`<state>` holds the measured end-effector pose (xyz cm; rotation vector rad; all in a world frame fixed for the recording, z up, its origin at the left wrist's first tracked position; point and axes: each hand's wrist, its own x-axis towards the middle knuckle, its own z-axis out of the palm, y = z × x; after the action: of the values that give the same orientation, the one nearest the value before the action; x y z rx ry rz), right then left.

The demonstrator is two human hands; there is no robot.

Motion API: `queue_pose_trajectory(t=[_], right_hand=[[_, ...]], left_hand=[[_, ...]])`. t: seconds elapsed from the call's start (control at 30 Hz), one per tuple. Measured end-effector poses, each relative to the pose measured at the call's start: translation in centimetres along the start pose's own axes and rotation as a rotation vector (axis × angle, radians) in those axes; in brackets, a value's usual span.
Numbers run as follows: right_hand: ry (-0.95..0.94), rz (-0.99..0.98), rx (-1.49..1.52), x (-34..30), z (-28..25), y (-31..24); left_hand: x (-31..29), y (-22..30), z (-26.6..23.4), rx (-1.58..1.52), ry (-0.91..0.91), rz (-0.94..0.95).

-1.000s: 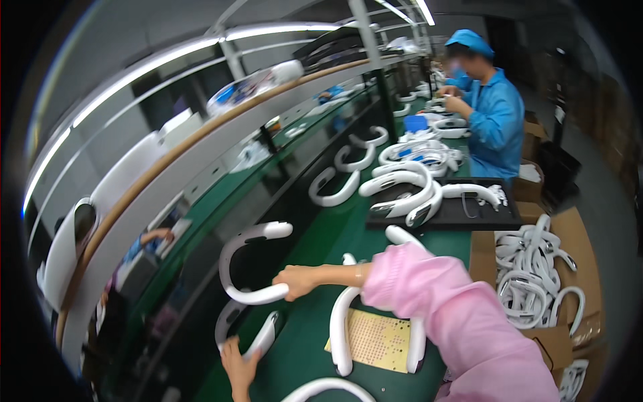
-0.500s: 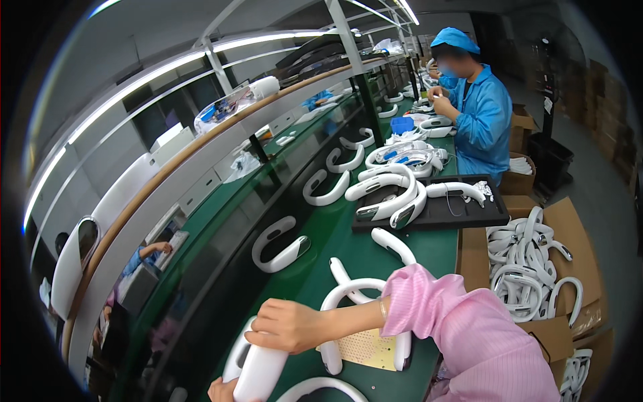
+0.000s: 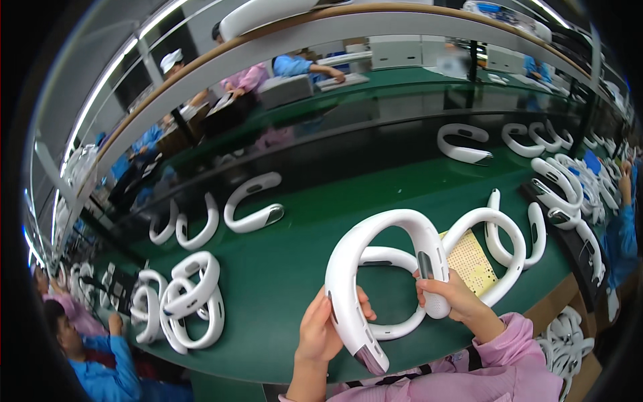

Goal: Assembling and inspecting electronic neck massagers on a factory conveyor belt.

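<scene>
Since the earlier frame: one white U-shaped neckband (image 3: 375,268) has come up off the green belt (image 3: 295,268) into both hands, and the view has swung from looking along the line to looking across it.

Item, held: neckband, glossy white, arch uppermost, its two arms pointing down toward the person. It hangs just above the near edge of the belt.

Left hand (image 3: 321,331): fingers closed around the left arm of the neckband, thumb laid along its side, just above the dark, silvery end cap. Judged a steadying grip.

Right hand (image 3: 452,301): fingers curled narrow around the right arm's rounded end, thumb pressed near a dark slot on its inner face. The two-ended hold keeps the band level and turns its inner side to the eye, likely for a look-over.

Item, on the belt, directly behind the held band: second neckband (image 3: 395,295), lying flat, partly hidden.

Item, right of the held band: yellow perforated card (image 3: 469,261), flat on the belt, with two more neckbands (image 3: 509,234) around and beside it.

Item, left of the held band, well apart: stacked heap of neckbands (image 3: 184,301); beyond it, single bands (image 3: 251,208) spaced out in a row.

Item, far right of the held band: further bands on a dark tray (image 3: 569,201).

Persons: co-workers in blue at the lower left (image 3: 94,355) and beyond the belt's far side.
</scene>
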<state>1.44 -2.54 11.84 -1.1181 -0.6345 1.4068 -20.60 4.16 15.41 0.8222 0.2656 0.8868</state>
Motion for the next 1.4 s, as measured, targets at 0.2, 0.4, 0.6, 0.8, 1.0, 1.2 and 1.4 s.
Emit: queue_pose_trajectory(t=[0.2, 0.4, 0.6, 0.8, 1.0, 1.2, 1.4], right_hand=[[-0.016, -0.06, -0.11, -0.6, -0.4, 0.2], [-0.047, -0.005, -0.07, -0.7, -0.2, -0.2], [-0.057, 0.062, 0.022, -0.2, 0.1, 0.0], [-0.105, 0.066, 0.055, 0.9, -0.4, 0.3], [-0.224, 0.11, 0.141, 1.3, -0.8, 0.6], [-0.156, 0.063, 0.108, 1.2, -0.6, 0.7], [-0.146, -0.001, 0.1, 1.6, -0.9, 1.2]], left_hand=[[-0.7, -1.7, -1.2, -0.054, 0.007, 0.068], [-0.2, -2.0, -0.6, -0.218, 0.095, 0.05], [0.9, -1.1, 2.6, -0.15, 0.132, 0.125], [1.5, -0.9, 6.6, 0.087, 0.17, 0.152], [1.4, -0.9, 8.0, 0.162, 0.187, 0.126], [1.1, -1.2, 8.0, 0.198, 0.165, 0.124], [0.3, -1.3, 7.1, 0.236, 0.081, 0.111]])
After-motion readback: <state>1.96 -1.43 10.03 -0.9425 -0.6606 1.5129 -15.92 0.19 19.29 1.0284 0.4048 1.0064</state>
